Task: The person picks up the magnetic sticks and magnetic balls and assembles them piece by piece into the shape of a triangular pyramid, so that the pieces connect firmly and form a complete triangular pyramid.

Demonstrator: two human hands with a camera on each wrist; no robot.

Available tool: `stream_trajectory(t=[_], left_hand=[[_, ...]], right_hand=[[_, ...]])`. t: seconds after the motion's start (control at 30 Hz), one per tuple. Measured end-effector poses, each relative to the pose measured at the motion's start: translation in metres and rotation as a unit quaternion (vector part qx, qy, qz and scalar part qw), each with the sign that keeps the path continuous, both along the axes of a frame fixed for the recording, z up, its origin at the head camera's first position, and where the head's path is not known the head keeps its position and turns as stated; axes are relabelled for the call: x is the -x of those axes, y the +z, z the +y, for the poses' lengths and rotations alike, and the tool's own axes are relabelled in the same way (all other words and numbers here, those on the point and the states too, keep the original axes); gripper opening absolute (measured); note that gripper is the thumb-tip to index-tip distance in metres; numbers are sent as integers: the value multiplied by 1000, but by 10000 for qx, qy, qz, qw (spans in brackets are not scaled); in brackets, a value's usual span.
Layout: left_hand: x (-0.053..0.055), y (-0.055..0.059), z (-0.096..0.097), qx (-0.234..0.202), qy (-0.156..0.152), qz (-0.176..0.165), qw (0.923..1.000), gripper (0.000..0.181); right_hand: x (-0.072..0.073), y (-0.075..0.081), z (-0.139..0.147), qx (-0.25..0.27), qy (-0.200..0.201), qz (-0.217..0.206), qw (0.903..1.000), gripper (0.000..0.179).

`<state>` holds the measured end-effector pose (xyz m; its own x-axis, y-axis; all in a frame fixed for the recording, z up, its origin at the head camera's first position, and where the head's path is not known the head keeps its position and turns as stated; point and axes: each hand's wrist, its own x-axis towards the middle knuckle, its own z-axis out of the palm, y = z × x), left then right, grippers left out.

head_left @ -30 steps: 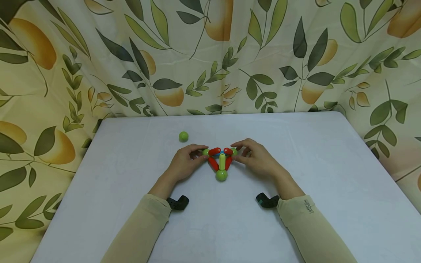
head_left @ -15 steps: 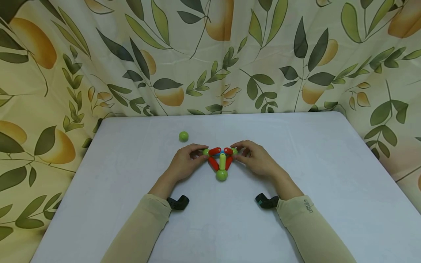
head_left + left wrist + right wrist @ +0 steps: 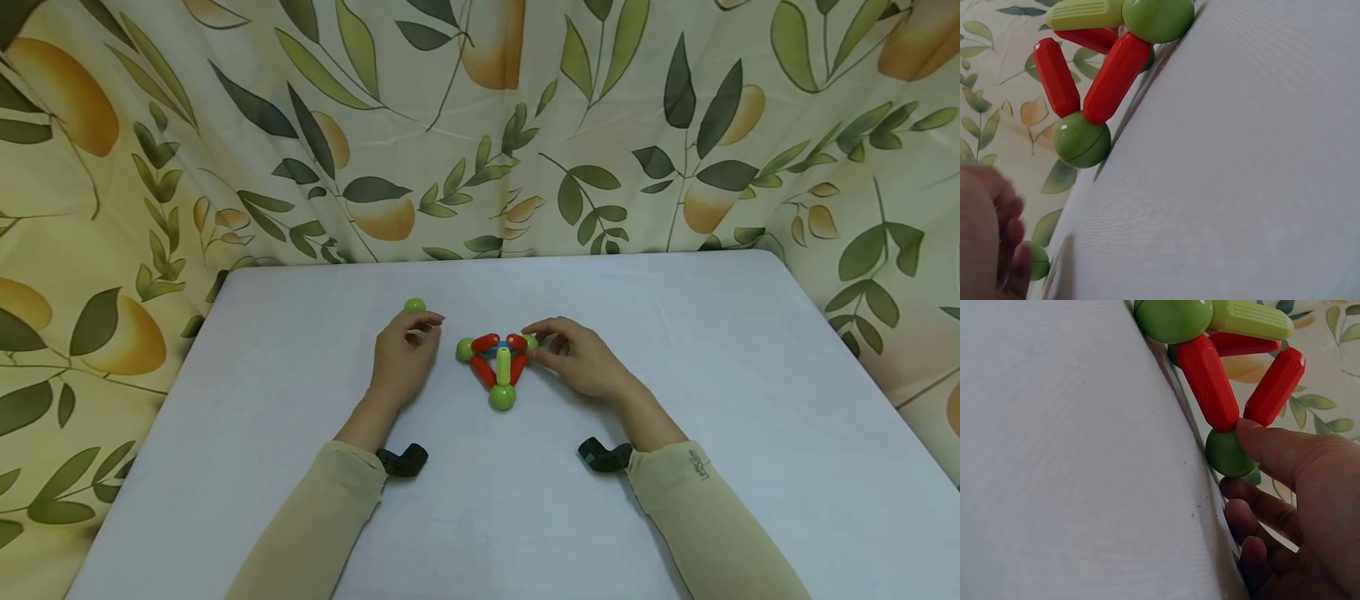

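A frame of magnetic rods and green balls stands on the table in the middle of the head view. It has red rods (image 3: pixel 483 372), a yellow-green rod (image 3: pixel 503 367) pointing up from the front ball (image 3: pixel 502 397), and a blue rod at the back. My right hand (image 3: pixel 581 358) pinches the green ball (image 3: pixel 1230 452) at its right corner between thumb and fingers. Off the left corner ball (image 3: pixel 465 349), my left hand (image 3: pixel 402 358) holds nothing, its fingers loosely bent. Just beyond those fingers lies a loose green ball (image 3: pixel 415 305), partly hidden by them.
A white-covered table (image 3: pixel 675 333) lies under both hands. Behind it hangs a curtain (image 3: pixel 465 125) printed with leaves and fruit. Black wrist cameras (image 3: pixel 403 461) sit at both cuffs.
My left hand has let go of the left corner ball and moved left and away from me, toward the loose green ball. The right hand stays at the right corner ball.
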<state>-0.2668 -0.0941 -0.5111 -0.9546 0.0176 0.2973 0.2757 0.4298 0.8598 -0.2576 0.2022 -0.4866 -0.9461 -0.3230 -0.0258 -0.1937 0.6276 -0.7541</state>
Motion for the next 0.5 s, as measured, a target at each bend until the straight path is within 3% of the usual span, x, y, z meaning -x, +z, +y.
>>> stream_trajectory(t=[0.13,0.23,0.4,0.5], left_hand=[[2,1,-3,-154,771,196,9967,19],[4,1,-4,-122,988,128,9949,32],[7,-1,-6,683,739,-217,9947,59],[7,-1,-7,1249,454,-365,9905,61]], right_hand=[[0,0,0,71,21,23,10000,33],[0,0,0,61,13,39,10000,33],[-1,0,0,72,-19,9,10000,34],[-1,-1,1,90,-15,16,10000,34]])
